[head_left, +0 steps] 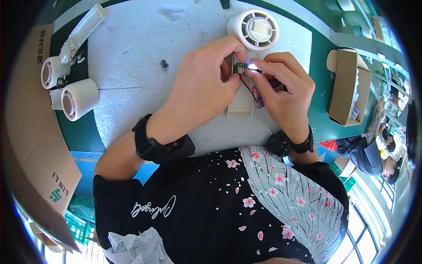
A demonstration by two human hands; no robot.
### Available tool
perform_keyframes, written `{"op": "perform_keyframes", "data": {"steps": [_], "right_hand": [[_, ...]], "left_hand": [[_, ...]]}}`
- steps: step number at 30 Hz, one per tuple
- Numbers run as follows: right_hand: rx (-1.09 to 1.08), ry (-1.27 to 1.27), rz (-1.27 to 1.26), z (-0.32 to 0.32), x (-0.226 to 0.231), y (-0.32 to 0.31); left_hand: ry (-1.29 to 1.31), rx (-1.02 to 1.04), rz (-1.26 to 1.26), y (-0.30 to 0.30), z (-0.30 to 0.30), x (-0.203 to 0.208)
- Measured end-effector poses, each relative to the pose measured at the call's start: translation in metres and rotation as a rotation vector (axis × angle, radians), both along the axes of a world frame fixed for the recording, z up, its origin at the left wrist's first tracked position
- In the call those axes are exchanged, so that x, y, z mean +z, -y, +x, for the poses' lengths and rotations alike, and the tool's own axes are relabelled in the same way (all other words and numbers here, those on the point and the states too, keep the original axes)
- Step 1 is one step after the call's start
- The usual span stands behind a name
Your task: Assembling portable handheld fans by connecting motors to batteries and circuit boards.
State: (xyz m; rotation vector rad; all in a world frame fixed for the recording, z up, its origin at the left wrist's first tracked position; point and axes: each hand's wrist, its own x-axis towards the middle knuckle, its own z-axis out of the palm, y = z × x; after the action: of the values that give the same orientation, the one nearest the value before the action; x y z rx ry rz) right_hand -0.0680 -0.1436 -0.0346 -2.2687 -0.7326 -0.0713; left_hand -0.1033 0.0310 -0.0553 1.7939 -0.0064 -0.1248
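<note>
My left hand [204,77] pinches a small green circuit board [239,67] between thumb and fingertips. From the other side my right hand [283,83] closes its thumb and index finger on the board's right end, where a bright white light [252,67] glows. Red and black wires [249,86] run down from the board towards a purple cylindrical battery cell [260,102], partly hidden by my right hand. Beneath my hands lies the white handle shell [241,110] of a handheld fan. Its round slotted head [237,27] points away from me, just beyond my fingers.
White foam sheets [132,48] cover the green table [323,99]. More white fan parts [85,97] lie at the left edge, beside a large cardboard box [33,127]. An open carton [347,88] stands on the right. Farther right, another person [365,154] is at a bench.
</note>
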Motion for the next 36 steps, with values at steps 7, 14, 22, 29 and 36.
{"op": "perform_keyframes", "data": {"steps": [7, 14, 22, 29, 36], "right_hand": [[0.033, 0.076, -0.038, 0.001, 0.0, -0.001], [-0.015, -0.012, -0.027, -0.001, 0.0, -0.002], [-0.093, -0.271, -0.014, 0.002, 0.0, 0.001], [-0.023, -0.357, -0.015, 0.006, 0.003, 0.005], [0.136, -0.164, -0.074, 0.005, 0.025, 0.03]], "left_hand": [[0.022, -0.033, -0.02, -0.003, 0.001, -0.002], [0.042, -0.045, -0.033, -0.005, 0.001, -0.001], [0.149, -0.123, 0.049, -0.006, 0.006, -0.001], [0.121, -0.162, 0.03, -0.009, 0.008, -0.001], [0.17, -0.156, 0.069, -0.01, 0.007, -0.005]]}}
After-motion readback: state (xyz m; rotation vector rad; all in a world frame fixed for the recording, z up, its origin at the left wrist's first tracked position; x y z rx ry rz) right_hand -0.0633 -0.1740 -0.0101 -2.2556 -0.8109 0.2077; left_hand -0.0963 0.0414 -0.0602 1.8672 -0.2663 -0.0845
